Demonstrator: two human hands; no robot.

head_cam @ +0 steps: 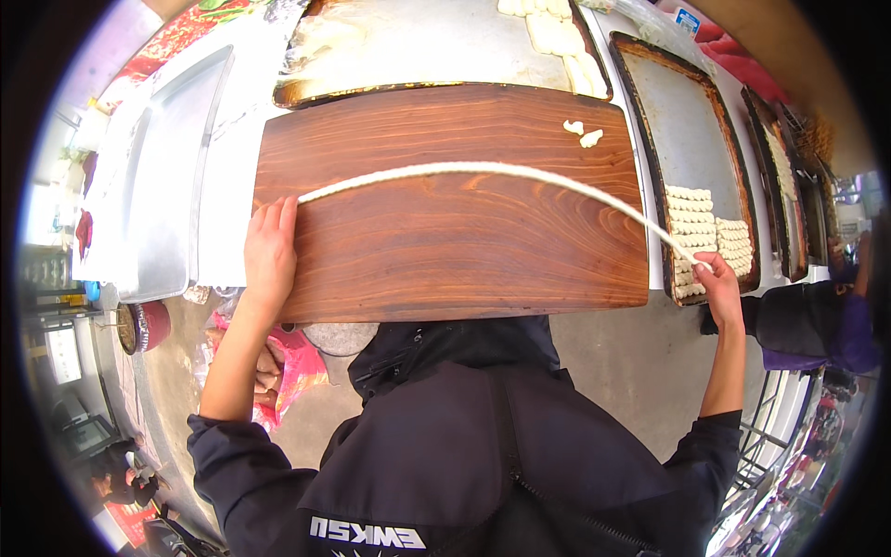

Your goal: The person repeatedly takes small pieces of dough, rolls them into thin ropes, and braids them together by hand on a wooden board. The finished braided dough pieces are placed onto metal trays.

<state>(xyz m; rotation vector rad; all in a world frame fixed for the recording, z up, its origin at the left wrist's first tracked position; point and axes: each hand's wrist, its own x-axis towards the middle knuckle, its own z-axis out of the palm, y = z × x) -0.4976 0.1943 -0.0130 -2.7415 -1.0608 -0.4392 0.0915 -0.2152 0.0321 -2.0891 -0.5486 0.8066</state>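
Note:
A long, thin dough rope (pixel 452 168), lightly ridged as if twisted, arcs across a brown wooden board (pixel 445 244). At the board's left edge, my left hand (pixel 271 244) lies palm down with its fingers together, pressing on one end of the rope, which is hidden beneath it. My right hand (pixel 720 285) pinches the other end between thumb and fingers, past the board's right edge and in front of a baking tray (pixel 696 118). Rows of twisted dough pieces (pixel 689 216) lie in that tray's near part. Two small dough scraps (pixel 590 138) sit on the board's far right.
Behind the board, a large baking tray (pixel 431 49) holds flat dough pieces (pixel 557 35) at its right. A metal tray (pixel 167 181) stands on the left. Another filled tray (pixel 779 174) lies farther right, near a person's dark-clothed body (pixel 800 320). A pink bag (pixel 296 369) is below left.

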